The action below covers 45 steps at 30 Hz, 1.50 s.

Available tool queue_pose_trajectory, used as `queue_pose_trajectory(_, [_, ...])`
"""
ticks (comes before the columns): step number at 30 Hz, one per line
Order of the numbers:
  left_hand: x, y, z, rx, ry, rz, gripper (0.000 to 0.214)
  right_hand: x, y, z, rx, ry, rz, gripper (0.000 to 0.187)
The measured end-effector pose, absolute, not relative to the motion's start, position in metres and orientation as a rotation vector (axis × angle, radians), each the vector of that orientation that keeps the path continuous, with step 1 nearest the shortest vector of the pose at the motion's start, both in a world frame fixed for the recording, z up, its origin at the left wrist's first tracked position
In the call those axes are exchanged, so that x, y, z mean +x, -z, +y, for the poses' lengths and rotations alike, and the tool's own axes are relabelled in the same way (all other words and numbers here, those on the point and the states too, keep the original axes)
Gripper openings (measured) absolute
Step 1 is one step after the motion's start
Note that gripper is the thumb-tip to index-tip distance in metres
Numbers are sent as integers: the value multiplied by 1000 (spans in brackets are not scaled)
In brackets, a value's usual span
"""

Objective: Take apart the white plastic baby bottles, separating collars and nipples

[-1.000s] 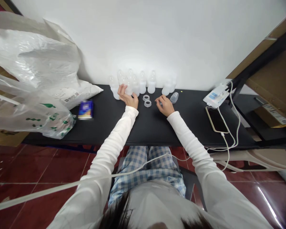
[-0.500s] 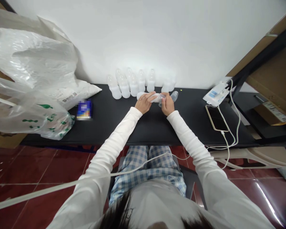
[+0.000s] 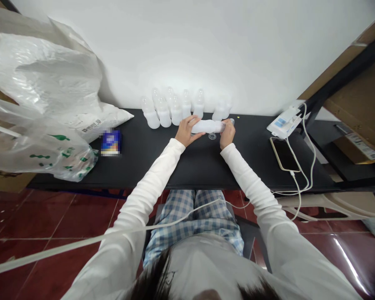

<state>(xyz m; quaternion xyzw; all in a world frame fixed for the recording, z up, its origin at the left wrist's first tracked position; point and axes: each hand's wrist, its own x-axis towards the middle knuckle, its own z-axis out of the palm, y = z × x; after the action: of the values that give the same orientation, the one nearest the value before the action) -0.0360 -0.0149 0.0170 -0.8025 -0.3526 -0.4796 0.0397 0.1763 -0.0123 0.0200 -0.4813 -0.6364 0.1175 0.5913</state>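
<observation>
A white baby bottle (image 3: 208, 126) is held sideways above the black table, between my two hands. My left hand (image 3: 186, 132) grips its left end, with fingers over the top and thumb below. My right hand (image 3: 227, 133) closes around the right end, where the fingers hide part of it. Just beyond the right fingers shows a bit of a clear cap (image 3: 232, 121). On the table below the bottle lies a small clear round piece (image 3: 211, 136). Several white bottles with clear domed tops (image 3: 165, 116) stand along the wall. White bottles (image 3: 221, 110) stand farther right, looking blurred.
Plastic bags (image 3: 50, 104) fill the left side, beside a blurred blue packet (image 3: 110, 142). At right a phone (image 3: 284, 154) with a cable lies near a white box (image 3: 284, 121). Cardboard boxes (image 3: 359, 112) sit on a rack. A cable (image 3: 112, 236) crosses my lap.
The held bottle has shifted slightly right and turned. My left fingers have opened wider around it, and my right hand has moved right, covering more of the clear cap.
</observation>
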Motion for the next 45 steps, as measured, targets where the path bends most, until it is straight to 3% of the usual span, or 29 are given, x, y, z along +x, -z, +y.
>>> queue_pose_trajectory(7, [-38, -10, -11, -2471, 1544, -968, 65, 171, -29, -22, -1129, -228, -1321, 57])
queue_pose_trajectory(17, [-40, -17, -23, -2501, 1507, -1238, 56, 169, -15, -14, -1216, -354, -1318, 63])
queue_pose_trajectory(34, [-37, -28, -36, -2463, 1688, -1453, 45, 171, 5, -9, -1314, -250, -1453, 79])
queue_pose_trajectory(45, [-31, -22, -28, -2362, 2097, -1541, 62, 172, -20, -27, -1248, -161, -1599, 75])
